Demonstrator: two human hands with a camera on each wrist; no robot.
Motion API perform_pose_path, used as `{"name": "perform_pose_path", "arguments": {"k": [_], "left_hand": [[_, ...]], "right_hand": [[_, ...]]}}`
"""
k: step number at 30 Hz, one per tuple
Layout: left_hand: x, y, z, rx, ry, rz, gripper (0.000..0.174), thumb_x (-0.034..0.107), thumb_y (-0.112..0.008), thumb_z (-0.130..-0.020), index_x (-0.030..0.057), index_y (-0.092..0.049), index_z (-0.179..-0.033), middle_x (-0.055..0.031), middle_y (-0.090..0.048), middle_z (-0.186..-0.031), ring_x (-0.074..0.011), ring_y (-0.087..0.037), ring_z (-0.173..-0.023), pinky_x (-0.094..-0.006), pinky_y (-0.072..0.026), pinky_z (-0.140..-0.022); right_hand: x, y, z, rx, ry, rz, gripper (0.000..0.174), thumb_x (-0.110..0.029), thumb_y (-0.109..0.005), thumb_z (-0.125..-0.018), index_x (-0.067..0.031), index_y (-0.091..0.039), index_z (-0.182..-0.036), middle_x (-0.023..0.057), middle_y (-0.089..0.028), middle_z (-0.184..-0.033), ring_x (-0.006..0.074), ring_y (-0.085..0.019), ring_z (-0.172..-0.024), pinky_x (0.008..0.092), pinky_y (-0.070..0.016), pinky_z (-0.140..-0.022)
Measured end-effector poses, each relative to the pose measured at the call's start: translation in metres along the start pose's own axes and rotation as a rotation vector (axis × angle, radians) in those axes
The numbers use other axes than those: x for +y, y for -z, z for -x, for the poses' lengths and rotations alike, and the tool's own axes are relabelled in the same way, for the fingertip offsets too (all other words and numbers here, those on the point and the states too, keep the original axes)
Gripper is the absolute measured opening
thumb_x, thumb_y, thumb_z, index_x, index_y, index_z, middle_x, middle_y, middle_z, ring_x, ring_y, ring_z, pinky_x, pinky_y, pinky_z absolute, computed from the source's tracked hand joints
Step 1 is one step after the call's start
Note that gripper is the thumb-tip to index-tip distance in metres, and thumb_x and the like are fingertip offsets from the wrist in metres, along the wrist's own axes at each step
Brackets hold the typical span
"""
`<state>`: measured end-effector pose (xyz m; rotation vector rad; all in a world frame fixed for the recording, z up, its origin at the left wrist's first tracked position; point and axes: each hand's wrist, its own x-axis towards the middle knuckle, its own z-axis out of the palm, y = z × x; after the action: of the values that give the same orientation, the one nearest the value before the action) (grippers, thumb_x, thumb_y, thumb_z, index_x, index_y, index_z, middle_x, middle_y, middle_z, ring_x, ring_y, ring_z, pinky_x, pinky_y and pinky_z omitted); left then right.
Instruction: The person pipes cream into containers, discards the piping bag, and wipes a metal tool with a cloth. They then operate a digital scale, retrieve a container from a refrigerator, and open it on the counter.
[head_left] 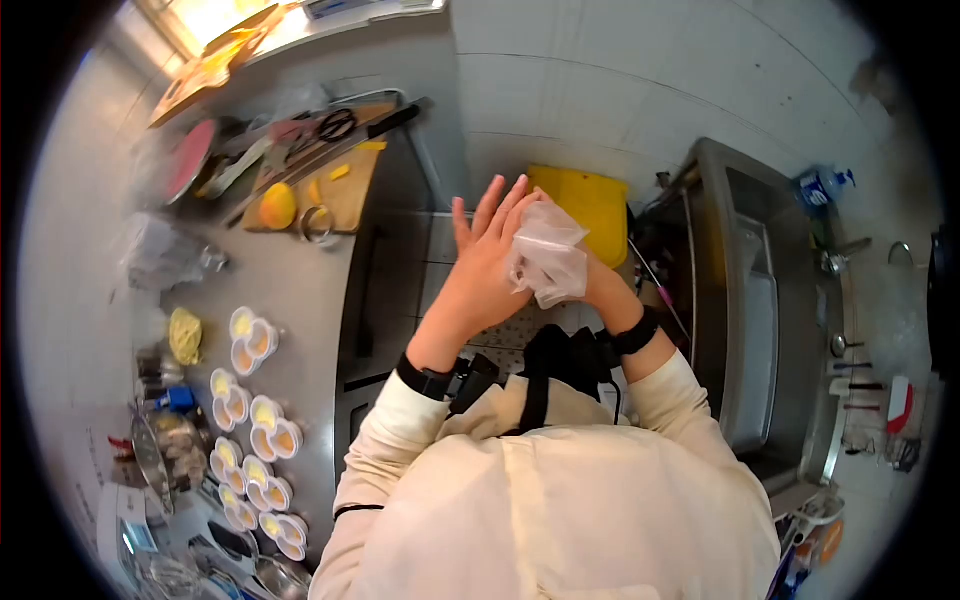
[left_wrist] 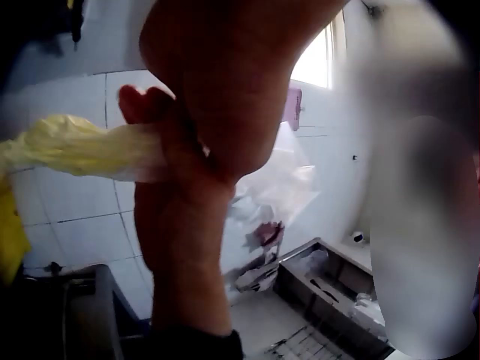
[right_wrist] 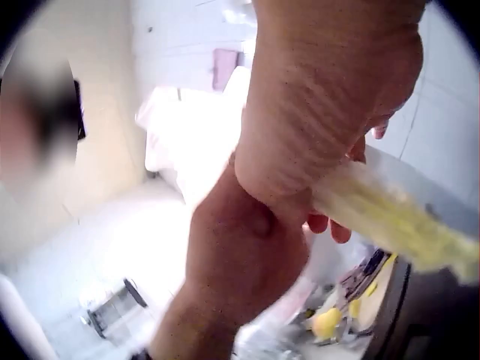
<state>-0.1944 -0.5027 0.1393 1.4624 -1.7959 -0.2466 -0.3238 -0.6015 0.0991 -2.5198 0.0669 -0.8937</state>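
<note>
My left hand is up in front of my body, several fingers straight and spread. My right hand meets it from the other side. Thin crumpled see-through plastic bunches between the two and covers most of the right hand's fingers. In the left wrist view the plastic looks yellowish and sticks out past the right hand, which grips it. The right wrist view shows the same wrinkled plastic reaching out beside the right hand. Its far end is blurred.
On the left counter stand several white three-part cups with yellow and orange contents. Behind them a cutting board bears a knife, scissors and a yellow fruit. A yellow bin lid lies ahead; a steel sink is right.
</note>
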Motion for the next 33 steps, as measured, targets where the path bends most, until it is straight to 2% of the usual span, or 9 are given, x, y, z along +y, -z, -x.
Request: {"name": "perform_pose_path", "arguments": {"k": [2,4,5,7,9,14,21,29,33], "left_hand": [[-0.004,-0.005,-0.017,-0.096,-0.147,-0.261,0.044,0.012,-0.056,-0.072,0.0027,-0.051,-0.115,-0.0128,-0.045,-0.13,-0.0314,-0.028,-0.13,-0.0481,-0.0052,-0.109],[-0.024,-0.034,-0.021,-0.075,-0.165,-0.152,0.037,0.01,-0.057,-0.071,0.0019,-0.054,-0.107,-0.0129,-0.049,-0.126,-0.0314,-0.034,-0.127,-0.0481,-0.0056,-0.109],[-0.028,-0.045,-0.024,-0.058,-0.161,-0.057,0.03,0.008,-0.057,-0.069,0.0012,-0.058,-0.098,-0.0131,-0.053,-0.122,-0.0313,-0.04,-0.123,-0.048,-0.006,-0.109],[-0.036,-0.064,-0.027,0.092,-0.158,0.066,0.02,0.003,-0.057,-0.066,0.0022,-0.06,-0.086,-0.0121,-0.06,-0.107,-0.0318,-0.052,-0.107,-0.0478,-0.014,-0.107],[-0.057,-0.081,-0.019,0.018,-0.017,0.19,0.026,0.005,-0.055,-0.07,0.0025,-0.057,-0.096,-0.0157,-0.056,-0.104,-0.0378,-0.041,-0.118,-0.0448,-0.0088,-0.109],[-0.075,-0.125,-0.042,0.034,-0.01,0.411,0.018,-0.001,-0.046,-0.071,0.0007,-0.056,-0.086,-0.0124,-0.056,-0.087,-0.0353,-0.052,-0.088,-0.0386,-0.0373,-0.091],[-0.069,-0.208,-0.072,0.061,0.188,0.621,0.02,-0.003,-0.046,-0.067,0.0012,-0.056,-0.084,-0.0125,-0.057,-0.091,-0.034,-0.052,-0.092,-0.0446,-0.0331,-0.098],[-0.1,-0.259,-0.084,-0.076,0.312,0.776,0.026,-0.004,-0.047,-0.065,0.0024,-0.054,-0.09,-0.0124,-0.055,-0.091,-0.0317,-0.05,-0.097,-0.0455,-0.0261,-0.104],[-0.126,-0.276,-0.082,-0.056,0.393,0.734,0.027,-0.005,-0.046,-0.064,0.0013,-0.054,-0.09,-0.0135,-0.054,-0.093,-0.0326,-0.049,-0.099,-0.0455,-0.0256,-0.104]], "right_hand": [[0.02,-0.021,0.024,0.114,-0.213,-0.242,0.044,-0.03,-0.065,-0.068,-0.0084,-0.058,-0.105,0.0116,-0.054,-0.113,0.0307,-0.045,-0.113,0.0517,-0.0162,-0.106],[0.015,-0.038,0.013,0.477,-0.524,-1.055,0.045,-0.036,-0.059,-0.073,-0.0094,-0.056,-0.109,0.0093,-0.052,-0.117,0.0299,-0.041,-0.116,0.0568,-0.0137,-0.105],[0.027,-0.04,0.009,0.488,-0.528,-1.046,0.045,-0.036,-0.059,-0.073,-0.0094,-0.056,-0.109,0.0093,-0.052,-0.117,0.0299,-0.041,-0.116,0.0568,-0.0137,-0.105],[0.05,-0.049,0.014,-0.009,-0.231,0.41,0.047,-0.035,-0.057,-0.074,-0.009,-0.053,-0.113,0.008,-0.05,-0.122,0.0289,-0.038,-0.12,0.0608,-0.0122,-0.104],[0.077,-0.056,0.018,-0.042,-0.233,0.384,0.046,-0.034,-0.056,-0.075,-0.0088,-0.053,-0.114,0.0073,-0.049,-0.124,0.0289,-0.038,-0.122,0.0626,-0.0119,-0.103],[0.133,-0.052,0.03,-0.083,-0.338,0.386,0.048,-0.024,-0.058,-0.074,-0.0053,-0.05,-0.117,0.0076,-0.048,-0.127,0.0296,-0.038,-0.123,0.0646,-0.0138,-0.1],[0.216,-0.048,0.097,-0.143,-0.642,0.558,0.056,-0.01,-0.047,-0.077,-0.0035,-0.037,-0.132,0.0106,-0.046,-0.128,0.0298,-0.04,-0.121,0.0637,-0.0124,-0.101],[0.292,-0.09,0.147,-0.048,-0.821,0.56,0.058,-0.019,-0.03,-0.08,-0.0064,-0.03,-0.137,0.0205,-0.042,-0.13,0.0307,-0.034,-0.126,0.0655,-0.012,-0.099],[0.329,-0.125,0.164,-0.193,-0.799,0.648,0.058,-0.023,-0.039,-0.085,-0.0111,-0.025,-0.139,0.0098,-0.036,-0.137,0.0268,-0.031,-0.128,0.0645,-0.0151,-0.099]]}}
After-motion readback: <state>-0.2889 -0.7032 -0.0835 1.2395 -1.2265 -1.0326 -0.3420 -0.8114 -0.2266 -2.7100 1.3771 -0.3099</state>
